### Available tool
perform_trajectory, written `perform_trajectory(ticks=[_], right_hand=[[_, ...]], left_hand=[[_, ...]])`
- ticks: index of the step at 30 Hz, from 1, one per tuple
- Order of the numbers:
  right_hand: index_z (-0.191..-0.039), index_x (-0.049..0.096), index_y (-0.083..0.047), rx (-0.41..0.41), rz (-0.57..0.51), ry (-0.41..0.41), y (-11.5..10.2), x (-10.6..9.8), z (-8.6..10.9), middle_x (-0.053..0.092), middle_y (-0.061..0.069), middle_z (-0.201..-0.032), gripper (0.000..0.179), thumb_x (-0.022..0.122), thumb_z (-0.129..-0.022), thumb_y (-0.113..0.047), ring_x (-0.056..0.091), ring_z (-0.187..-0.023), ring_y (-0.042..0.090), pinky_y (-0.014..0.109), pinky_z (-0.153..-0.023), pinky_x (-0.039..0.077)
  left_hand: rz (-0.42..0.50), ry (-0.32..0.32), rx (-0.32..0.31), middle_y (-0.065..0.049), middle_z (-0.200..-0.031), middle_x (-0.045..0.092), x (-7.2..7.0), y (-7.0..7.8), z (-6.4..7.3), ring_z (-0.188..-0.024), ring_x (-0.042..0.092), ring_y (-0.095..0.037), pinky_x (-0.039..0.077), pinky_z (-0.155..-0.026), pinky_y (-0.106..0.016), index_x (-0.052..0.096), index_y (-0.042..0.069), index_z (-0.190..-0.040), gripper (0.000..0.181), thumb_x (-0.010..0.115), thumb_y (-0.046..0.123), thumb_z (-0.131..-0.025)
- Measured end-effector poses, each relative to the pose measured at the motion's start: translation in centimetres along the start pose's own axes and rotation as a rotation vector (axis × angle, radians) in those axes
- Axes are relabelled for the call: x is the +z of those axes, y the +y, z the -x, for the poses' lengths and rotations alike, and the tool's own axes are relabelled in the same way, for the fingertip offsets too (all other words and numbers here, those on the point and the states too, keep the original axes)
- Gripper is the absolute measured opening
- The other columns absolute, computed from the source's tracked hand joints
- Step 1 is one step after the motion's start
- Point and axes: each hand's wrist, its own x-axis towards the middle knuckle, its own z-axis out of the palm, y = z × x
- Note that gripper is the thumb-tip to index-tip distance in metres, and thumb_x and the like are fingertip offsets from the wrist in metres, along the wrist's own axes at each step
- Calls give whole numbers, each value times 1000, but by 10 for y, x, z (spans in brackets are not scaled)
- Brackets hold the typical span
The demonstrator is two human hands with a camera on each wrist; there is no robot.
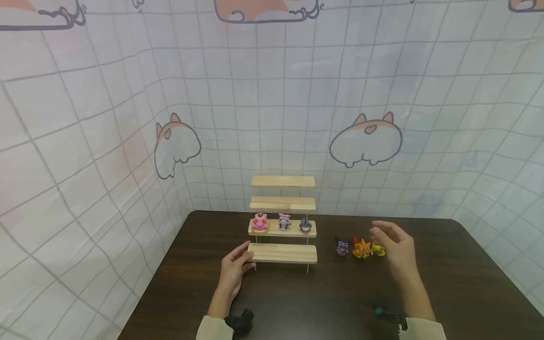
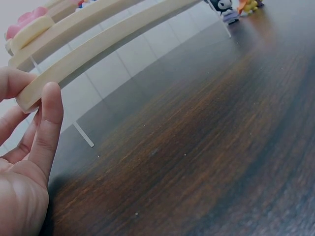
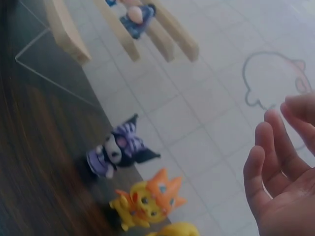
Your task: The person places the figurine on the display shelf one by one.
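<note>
At the lower centre of the head view, the left hand pinches the left end of the lowest board of a tiered wooden stand, its thumb and fingers gripping the edge. The right hand, right of centre, holds nothing; its fingers bend loosely, with a moderate gap between thumb and fingertips. It is near three figures grouped right of the stand on the dark table: a black and purple figure at the left, an orange and yellow figure in the middle and a yellow figure closest to the hand. On the second board from the bottom stand a pink figure at left, a lilac and white figure in the middle and a grey-blue figure at right. White gridded cloth with dog drawings fills the upper frame.
</note>
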Motion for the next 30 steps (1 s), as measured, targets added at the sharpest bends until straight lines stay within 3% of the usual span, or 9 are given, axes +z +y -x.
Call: perform_trajectory(ticks=[12, 20, 22, 27, 30], right_hand=[[-127, 68, -7, 98, 24, 188, 16, -24, -5, 72, -18, -102, 35, 75, -95, -18, 65, -90, 0, 12, -75, 55], [-145, 56, -23, 211, 239, 131, 34, -33, -6, 57, -31, -114, 51, 70, -98, -35, 54, -107, -6, 18, -89, 43], [-149, 51, -22, 241, 269, 115, 42, -35, -6, 56, -25, -123, 55, 68, -99, -36, 50, -114, -2, 23, -93, 41], [-158, 38, -13, 286, 299, 53, 58, -37, -3, 45, 10, -154, 65, 63, -102, -35, 43, -137, 23, 40, -108, 43], [-161, 31, -11, 301, 300, 9, 64, -39, -1, 37, 19, -160, 69, 60, -104, -36, 37, -143, 33, 52, -115, 39]], left_hand=[[0, 2, 8, -4, -108, 69, 2, -2, 0, -84, 69, -12, 62, -70, -24, 56, -5, -142, 51, 70, 6, -95], [0, 5, -3, -2, -106, 68, 2, 1, 0, -83, 68, -11, 62, -71, -23, 56, -3, -143, 50, 69, 4, -96], [3, 6, -6, -2, -105, 68, 3, 1, 0, -82, 67, -10, 62, -71, -23, 56, -3, -143, 50, 69, 4, -96], [0, 6, -5, -2, -105, 68, 2, 1, 1, -82, 67, -10, 62, -71, -23, 57, -3, -143, 49, 69, 5, -96], [0, 6, -4, -2, -106, 69, 2, 1, 1, -82, 67, -11, 62, -70, -23, 56, -3, -143, 50, 69, 5, -96]])
